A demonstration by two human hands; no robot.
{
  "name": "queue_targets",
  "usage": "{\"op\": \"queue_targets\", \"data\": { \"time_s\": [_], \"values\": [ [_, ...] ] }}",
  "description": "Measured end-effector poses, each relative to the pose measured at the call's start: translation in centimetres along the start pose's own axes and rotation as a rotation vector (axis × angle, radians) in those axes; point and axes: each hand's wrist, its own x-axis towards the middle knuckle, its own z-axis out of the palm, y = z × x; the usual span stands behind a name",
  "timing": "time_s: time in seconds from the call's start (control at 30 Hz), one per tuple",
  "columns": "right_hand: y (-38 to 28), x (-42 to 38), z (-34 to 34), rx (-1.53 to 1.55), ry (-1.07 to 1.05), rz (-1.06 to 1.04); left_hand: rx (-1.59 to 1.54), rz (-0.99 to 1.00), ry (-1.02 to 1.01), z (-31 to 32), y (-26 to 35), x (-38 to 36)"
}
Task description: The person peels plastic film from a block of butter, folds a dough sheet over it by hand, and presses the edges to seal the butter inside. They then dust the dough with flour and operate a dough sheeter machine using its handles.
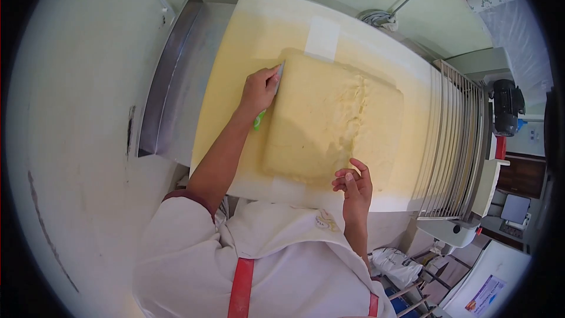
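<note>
A thick slab of pale yellow dough [329, 121] lies on the white belt [247, 53] of a dough sheeter. My left hand [259, 91] grips a knife with a green handle [259, 120], its blade [279, 76] set against the slab's left edge. My right hand [353, 182] hovers at the slab's near right corner, fingers loosely curled and apart, holding nothing. I wear a white coat with red apron straps.
A metal wire guard [453, 141] covers the sheeter's rollers to the right. A steel side rail [168, 70] runs along the left by the pale wall. A motor [506, 106], flour sacks [400, 262] and a paper sheet [485, 294] sit lower right.
</note>
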Motion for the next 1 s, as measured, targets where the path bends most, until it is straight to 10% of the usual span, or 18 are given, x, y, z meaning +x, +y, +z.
{"op": "queue_targets", "data": {
  "time_s": [0.6,0.83,1.0],
  "values": [
    [3.2,-3.1,-7.1,-0.116,-0.378,0.031,-0.045,-0.243,0.001,0.2,4.8,-32.7],
    [6.9,-3.3,-13.8,-0.036,-0.443,-0.061,-0.865,-0.116,0.107,15.4,15.4,-27.1],
    [8.0,-2.7,-25.4,-0.037,-0.373,0.119,-0.434,0.089,-0.282,21.9,17.8,-24.3]
  ]
}}
